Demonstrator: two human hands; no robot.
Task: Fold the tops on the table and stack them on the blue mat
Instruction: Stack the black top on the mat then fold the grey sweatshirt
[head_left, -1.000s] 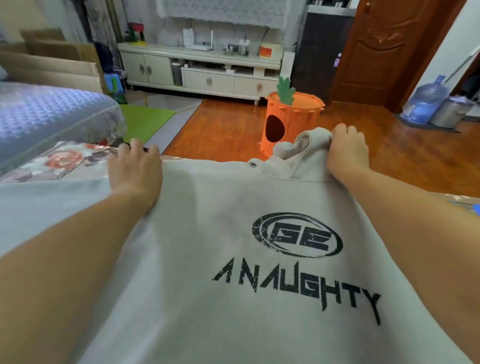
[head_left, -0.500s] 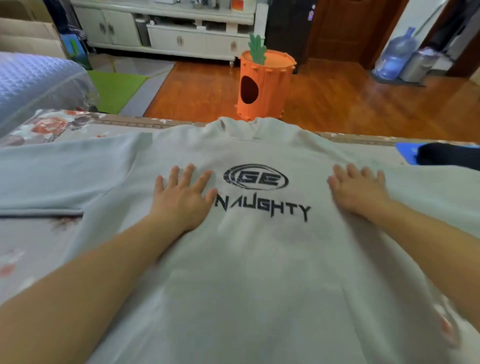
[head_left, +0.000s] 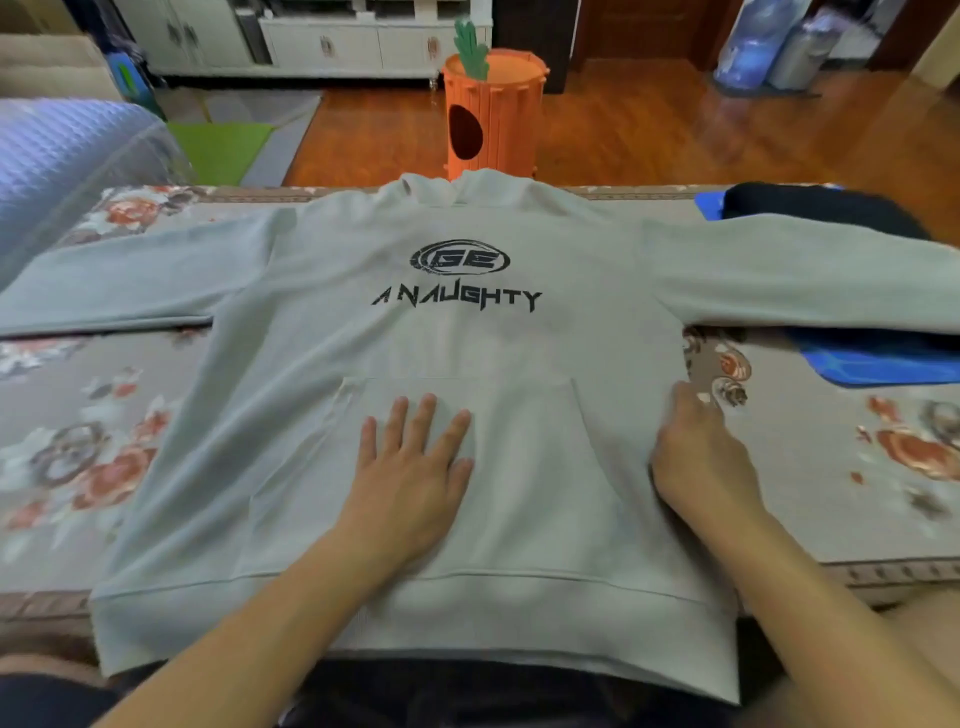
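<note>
A pale grey hoodie (head_left: 467, 338) with black "A NAUGHTY" print lies flat, front up, across the table, both sleeves spread out sideways. Its hem hangs over the near edge. My left hand (head_left: 415, 467) lies flat with straight fingers on the front pocket. My right hand (head_left: 696, 457) rests at the hoodie's right side edge, its fingers blurred, and I cannot tell whether they pinch the cloth. The blue mat (head_left: 883, 364) lies at the right, partly under the right sleeve, with a folded dark top (head_left: 821, 208) on its far part.
The table carries a grey floral cloth (head_left: 78, 441). Beyond its far edge stands an orange carrot-shaped box (head_left: 493, 109) on the wooden floor. A blue quilted bed (head_left: 62, 156) is at the left; water jugs (head_left: 753, 47) stand far right.
Both hands have slid from the hoodie's shoulders down over the chest to the pocket and right side edge. The hoodie now lies smooth and spread flat.
</note>
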